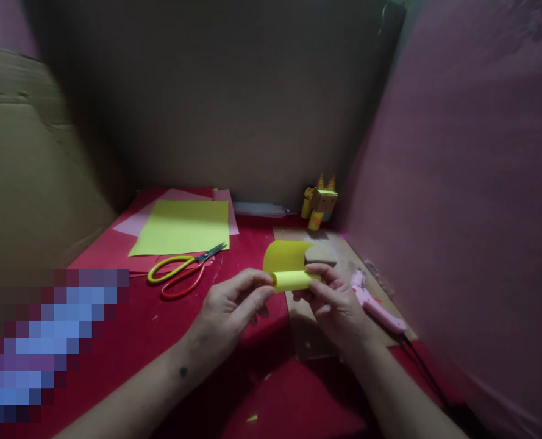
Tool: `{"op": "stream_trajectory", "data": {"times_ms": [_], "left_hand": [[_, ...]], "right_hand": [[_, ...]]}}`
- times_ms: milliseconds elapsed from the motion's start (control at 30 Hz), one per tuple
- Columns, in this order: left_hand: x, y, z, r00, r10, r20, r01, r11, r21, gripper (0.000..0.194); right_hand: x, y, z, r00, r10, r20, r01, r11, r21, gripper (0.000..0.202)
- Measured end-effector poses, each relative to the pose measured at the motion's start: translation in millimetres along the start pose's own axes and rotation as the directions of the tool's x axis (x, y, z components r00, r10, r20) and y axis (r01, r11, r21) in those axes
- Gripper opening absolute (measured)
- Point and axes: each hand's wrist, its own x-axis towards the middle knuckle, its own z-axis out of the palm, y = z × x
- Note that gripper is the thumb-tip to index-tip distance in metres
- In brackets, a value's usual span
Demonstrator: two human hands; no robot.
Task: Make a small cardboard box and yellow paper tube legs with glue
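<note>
A strip of yellow paper (293,281) is rolled into a tube along its near edge, while its far part curves up behind the roll. My left hand (240,299) pinches the roll's left end between thumb and fingers. At the right end, my right hand (332,299) has its thumb and fingers closed on the same roll. Both hands hold it above the red cloth and the left edge of a brown board.
Scissors (188,268) with yellow and red handles lie left of my hands, before stacked sheets (183,225). A pink glue gun (378,308) with a black cord rests on the board (314,341) at right. Behind stands a small cardboard figure (324,201). Walls flank both sides.
</note>
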Motion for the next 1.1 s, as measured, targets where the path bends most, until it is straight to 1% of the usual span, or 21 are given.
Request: {"op": "stream_trajectory", "data": {"times_ms": [67, 100, 200, 300, 400, 433, 500, 567, 633, 700, 800, 967, 1100], "left_hand": [[1.6, 2.0, 0.9, 0.996, -0.068, -0.051, 0.064, 0.994, -0.085, 0.019], [2.8, 3.0, 0.8, 0.992, -0.111, -0.051, 0.105, 0.988, -0.115, 0.021], [6.7, 5.6, -0.3, 0.976, -0.217, -0.003, 0.214, 0.964, -0.155, 0.026], [8.9, 7.0, -0.7, 0.968, -0.250, 0.035, 0.253, 0.951, -0.177, 0.023], [9.0, 5.6, 0.2, 0.967, -0.245, 0.062, 0.252, 0.952, -0.175, 0.013], [8.6, 4.2, 0.4, 0.971, -0.232, 0.050, 0.237, 0.959, -0.157, 0.009], [7.2, 0.0, 0.1, 0.986, -0.169, 0.000, 0.168, 0.980, -0.105, 0.002], [5.2, -5.5, -1.1, 0.996, -0.082, -0.036, 0.082, 0.997, -0.016, 0.004], [3.3, -10.6, -2.5, 0.999, -0.001, -0.044, 0.005, 0.997, 0.081, 0.009], [1.9, -13.9, -3.4, 0.998, 0.054, -0.037, -0.048, 0.987, 0.153, 0.015], [1.7, -14.2, -3.7, 0.992, 0.125, -0.020, -0.118, 0.970, 0.214, 0.024], [3.7, -12.5, -3.9, 0.977, 0.211, -0.028, -0.194, 0.938, 0.288, 0.027], [3.0, -18.1, -5.2, 0.967, 0.256, 0.012, -0.248, 0.924, 0.291, 0.027]], "right_hand": [[-0.2, -0.5, -0.5, 1.000, 0.004, 0.006, -0.004, 1.000, 0.003, 0.026], [-0.7, -0.6, -0.5, 1.000, 0.006, 0.014, -0.006, 1.000, -0.004, 0.025], [-3.3, 0.3, -0.1, 0.999, -0.009, 0.038, 0.010, 0.999, -0.049, 0.024], [-5.7, 3.5, -0.6, 0.996, -0.048, 0.072, 0.055, 0.994, -0.097, 0.020], [-6.6, 8.3, -2.7, 0.990, -0.083, 0.114, 0.099, 0.986, -0.137, 0.018], [-6.8, 9.8, -3.5, 0.988, -0.095, 0.125, 0.114, 0.981, -0.155, 0.019], [-7.2, 12.1, -4.8, 0.983, -0.122, 0.140, 0.148, 0.971, -0.190, 0.022], [-7.9, 13.2, -5.5, 0.978, -0.143, 0.153, 0.173, 0.963, -0.207, 0.025], [-8.6, 13.0, -6.0, 0.977, -0.148, 0.156, 0.179, 0.960, -0.213, 0.026], [-9.0, 12.6, -6.7, 0.979, -0.136, 0.152, 0.169, 0.960, -0.223, 0.026], [-8.3, 13.1, -8.5, 0.981, -0.123, 0.152, 0.155, 0.962, -0.224, 0.025], [-6.7, 15.2, -9.3, 0.983, -0.096, 0.156, 0.122, 0.978, -0.170, 0.022], [-7.7, 13.6, -6.3, 0.990, -0.063, 0.128, 0.082, 0.984, -0.156, 0.020]]}}
